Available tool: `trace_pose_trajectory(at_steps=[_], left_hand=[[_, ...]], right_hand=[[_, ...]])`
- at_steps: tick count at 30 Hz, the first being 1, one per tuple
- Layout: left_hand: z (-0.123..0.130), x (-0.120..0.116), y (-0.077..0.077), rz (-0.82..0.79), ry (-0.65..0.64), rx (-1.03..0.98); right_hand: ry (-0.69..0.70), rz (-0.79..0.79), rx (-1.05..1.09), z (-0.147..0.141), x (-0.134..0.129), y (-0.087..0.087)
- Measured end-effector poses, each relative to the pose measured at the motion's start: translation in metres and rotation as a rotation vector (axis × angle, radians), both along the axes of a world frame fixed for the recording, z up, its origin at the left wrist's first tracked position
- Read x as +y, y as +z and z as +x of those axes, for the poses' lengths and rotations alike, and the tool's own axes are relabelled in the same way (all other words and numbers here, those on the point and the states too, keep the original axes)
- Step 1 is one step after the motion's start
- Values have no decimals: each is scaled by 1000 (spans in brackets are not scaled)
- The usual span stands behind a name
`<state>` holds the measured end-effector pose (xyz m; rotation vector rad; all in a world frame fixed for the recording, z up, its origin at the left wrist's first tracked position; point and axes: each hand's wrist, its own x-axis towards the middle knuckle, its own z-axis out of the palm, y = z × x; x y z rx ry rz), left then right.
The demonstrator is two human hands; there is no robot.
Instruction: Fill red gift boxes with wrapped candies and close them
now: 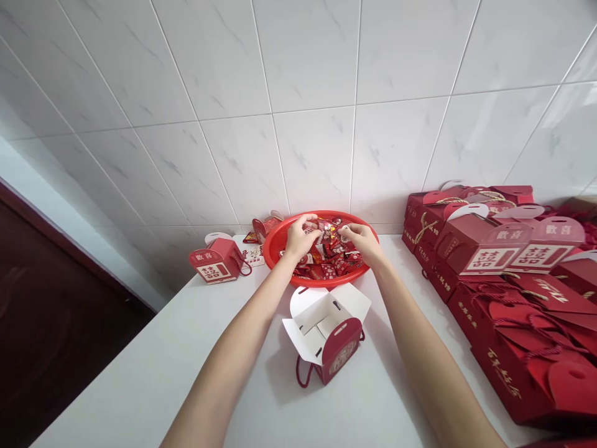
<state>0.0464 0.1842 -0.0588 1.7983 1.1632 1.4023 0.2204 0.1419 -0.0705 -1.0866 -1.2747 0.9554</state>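
A red plastic basket (273, 249) full of small wrapped candies (329, 264) stands against the tiled wall. Over its left side, my left hand (300, 239) is closed, with thumb and fingers around a red candy wrapper. My right hand (364, 242) is at the basket's right side, its fingertips pinched on a small, pale and red candy. In front of the basket, between my forearms, an open gift box (342, 351) stands with its flaps spread. Its white inside shows no candy, and a dark red cord handle hangs at its side.
A closed red gift box (217, 260) sits near the table's left edge, with another small red box (267, 225) behind it. Stacks of red gift boxes (489, 249) fill the right side. The white table (186, 361) meets the tiled wall (312, 162) at the back.
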Motion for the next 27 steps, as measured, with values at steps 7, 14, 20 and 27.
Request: trace_pose_trajectory(at_steps=[7, 14, 20, 27], left_hand=[[3, -5, 1, 30, -320, -36], [10, -2, -10, -35, -394, 56], [8, -3, -8, -71, -392, 23], [7, -7, 2, -50, -358, -73]], right_hand=[[167, -8, -37, -3, -5, 6], [200, -88, 41, -2, -13, 12], [206, -42, 104, -2, -12, 11], [131, -61, 182, -2, -11, 12]])
